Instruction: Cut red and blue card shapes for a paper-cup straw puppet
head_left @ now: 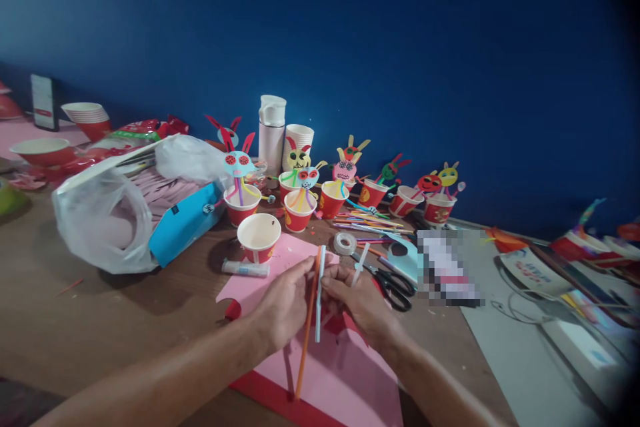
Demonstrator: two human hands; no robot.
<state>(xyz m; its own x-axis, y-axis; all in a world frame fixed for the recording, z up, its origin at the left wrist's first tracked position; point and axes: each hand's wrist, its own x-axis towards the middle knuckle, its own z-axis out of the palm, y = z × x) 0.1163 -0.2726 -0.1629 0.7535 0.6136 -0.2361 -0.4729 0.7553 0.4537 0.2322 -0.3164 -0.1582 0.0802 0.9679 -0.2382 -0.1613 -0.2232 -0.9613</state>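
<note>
Above a sheet of pink paper [345,373], my two hands meet with thin straws between them. My left hand [285,307] is closed at the fingertips on a long orange straw [307,340], whose lower end points toward me. Close beside it, the thumb and fingers of my right hand [363,300] pinch a pale blue straw [319,320]. A short translucent strip [361,263] sticks up from the right hand's fingers; how it is held is hidden. Just beyond my left hand stands a paper cup [259,240], with a small clear tube [245,269] lying in front of it.
Black-handled scissors [397,288] and a tape roll [345,243] lie right of the paper. Behind are red cups with paper-faced straw figures [300,213] and a pile of straws [373,221]. A white plastic bag [100,227] stands left, a blurred phone-like object [447,270] right.
</note>
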